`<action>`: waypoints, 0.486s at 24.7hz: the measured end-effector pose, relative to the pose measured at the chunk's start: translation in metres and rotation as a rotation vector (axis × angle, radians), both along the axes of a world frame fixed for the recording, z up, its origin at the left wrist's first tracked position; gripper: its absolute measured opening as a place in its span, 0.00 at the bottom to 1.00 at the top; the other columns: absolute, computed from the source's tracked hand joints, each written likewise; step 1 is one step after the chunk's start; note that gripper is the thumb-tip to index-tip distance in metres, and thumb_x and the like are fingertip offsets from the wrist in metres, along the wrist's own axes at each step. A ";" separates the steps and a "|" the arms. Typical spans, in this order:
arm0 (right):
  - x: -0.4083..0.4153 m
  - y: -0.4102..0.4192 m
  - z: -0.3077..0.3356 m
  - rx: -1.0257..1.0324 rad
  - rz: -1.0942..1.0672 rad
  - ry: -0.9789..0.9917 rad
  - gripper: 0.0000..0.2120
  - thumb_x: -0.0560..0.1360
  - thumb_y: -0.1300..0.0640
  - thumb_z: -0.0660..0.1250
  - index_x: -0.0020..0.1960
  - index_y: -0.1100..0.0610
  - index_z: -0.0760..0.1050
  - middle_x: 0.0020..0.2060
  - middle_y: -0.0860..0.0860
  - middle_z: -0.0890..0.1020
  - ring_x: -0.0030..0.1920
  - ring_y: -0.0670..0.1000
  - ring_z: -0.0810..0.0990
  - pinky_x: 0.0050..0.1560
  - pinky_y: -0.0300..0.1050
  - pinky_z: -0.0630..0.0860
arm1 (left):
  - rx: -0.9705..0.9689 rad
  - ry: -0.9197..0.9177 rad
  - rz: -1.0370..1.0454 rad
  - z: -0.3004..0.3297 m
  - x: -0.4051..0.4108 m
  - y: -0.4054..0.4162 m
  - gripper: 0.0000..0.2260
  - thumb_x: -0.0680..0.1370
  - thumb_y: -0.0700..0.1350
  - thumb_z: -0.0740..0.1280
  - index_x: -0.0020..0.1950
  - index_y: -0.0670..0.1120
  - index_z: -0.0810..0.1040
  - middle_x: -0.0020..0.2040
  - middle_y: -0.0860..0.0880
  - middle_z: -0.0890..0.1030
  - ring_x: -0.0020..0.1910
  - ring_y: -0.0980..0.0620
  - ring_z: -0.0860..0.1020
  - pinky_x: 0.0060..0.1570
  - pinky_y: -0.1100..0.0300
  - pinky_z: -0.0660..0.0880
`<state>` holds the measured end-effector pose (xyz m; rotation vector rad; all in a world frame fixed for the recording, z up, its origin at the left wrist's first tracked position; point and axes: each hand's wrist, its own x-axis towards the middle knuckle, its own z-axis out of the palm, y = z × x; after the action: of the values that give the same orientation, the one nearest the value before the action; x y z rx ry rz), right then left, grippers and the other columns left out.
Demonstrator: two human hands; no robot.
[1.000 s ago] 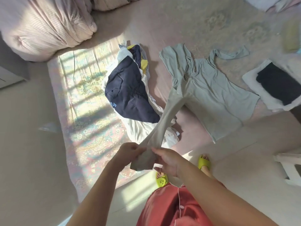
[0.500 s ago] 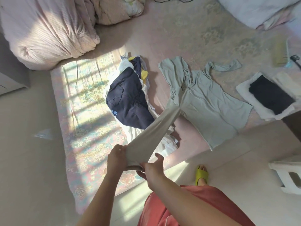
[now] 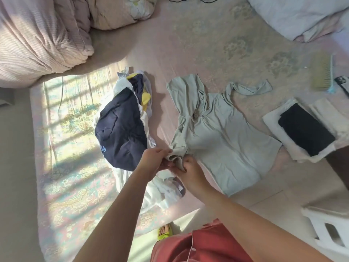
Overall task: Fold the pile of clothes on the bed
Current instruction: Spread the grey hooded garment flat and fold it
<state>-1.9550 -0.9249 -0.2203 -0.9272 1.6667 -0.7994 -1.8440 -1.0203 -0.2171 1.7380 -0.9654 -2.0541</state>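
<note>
Sage-green jersey top (image 3: 222, 140), one item, laid flat on the bed (image 3: 188, 44), body spread to the person's right, hood or collar end toward the far side, hem toward the near edge.

Near sleeve (image 3: 177, 151): bunched at its cuff, drawn in against the side of the body panel. Both hands hold it. Left hand (image 3: 154, 159) pinches the cuff from the pile side, fingers curled on the cloth; right hand (image 3: 188, 172) grips the same bundle from below, fingers curled round it. The two hands nearly touch.

Governing relation: the garment's body lies to the right of and beyond both hands; its long axis runs from the near right to the far left, hem to hood. The sleeve would, in my judgement, need to cross that axis to lie on the chest. The right hand is nearer the body panel, the left nearer the pile.

Far sleeve (image 3: 249, 88): lies loose and crooked beyond the shoulder, not yet folded in.

Unfolded pile (image 3: 122, 129): navy, white and yellow pieces heaped just left of the hands, partly under the left forearm.

Folded stack (image 3: 304, 129): a dark piece on white ones, well to the right of the top.

Progress, as a judgement: early to middle; one stack done, one garment in hand, a heap left.
</note>
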 end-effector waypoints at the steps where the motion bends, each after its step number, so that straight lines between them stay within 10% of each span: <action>1: -0.033 -0.013 -0.007 -0.027 0.007 0.080 0.08 0.76 0.56 0.68 0.50 0.61 0.80 0.44 0.45 0.77 0.44 0.41 0.76 0.46 0.27 0.68 | -0.017 0.012 -0.005 -0.005 -0.031 -0.013 0.06 0.79 0.38 0.64 0.48 0.37 0.80 0.36 0.40 0.80 0.26 0.50 0.79 0.31 0.59 0.79; 6: -0.226 -0.089 -0.054 0.142 -0.232 -0.158 0.10 0.78 0.64 0.60 0.50 0.68 0.79 0.46 0.63 0.83 0.48 0.56 0.81 0.52 0.50 0.78 | -0.242 0.073 -0.007 -0.036 -0.200 -0.065 0.07 0.80 0.43 0.63 0.51 0.44 0.80 0.41 0.47 0.80 0.38 0.53 0.79 0.42 0.59 0.78; 12: -0.445 -0.200 -0.121 0.221 -0.543 -0.317 0.08 0.78 0.65 0.61 0.47 0.56 0.76 0.40 0.53 0.83 0.36 0.50 0.81 0.35 0.41 0.78 | -0.377 -0.221 0.032 -0.125 -0.324 -0.067 0.13 0.81 0.45 0.60 0.65 0.46 0.73 0.45 0.53 0.79 0.48 0.52 0.76 0.48 0.63 0.68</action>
<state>-2.4001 -1.1245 -0.3416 -0.1720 1.6935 -1.0324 -2.1680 -1.0878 -0.3426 1.7774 -1.2831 -1.5550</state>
